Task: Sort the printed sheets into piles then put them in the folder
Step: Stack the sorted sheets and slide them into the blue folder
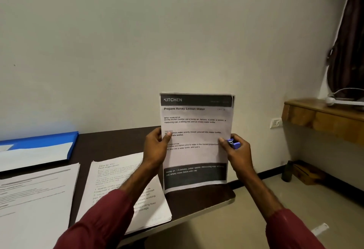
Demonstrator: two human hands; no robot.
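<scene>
I hold a thin stack of printed sheets (196, 140) headed "KITCHEN" upright above the right end of the dark table (110, 142). My left hand (156, 148) pinches its left edge, thumb on the front. My right hand (237, 150) pinches the right edge and also holds a small blue stapler (234, 143). Two piles of printed sheets lie on the table: one in the middle (122, 181), partly under my left arm, and one at the left (37, 193). A blue folder (39, 140) with white paper in it lies at the far left against the wall.
The table's rounded right corner (226, 197) is just below the held sheets. A wooden shelf (323, 118) with a white cable stands at the right wall, a wall socket (275, 123) beside it. A dark bottle (286, 171) and a box sit on the floor.
</scene>
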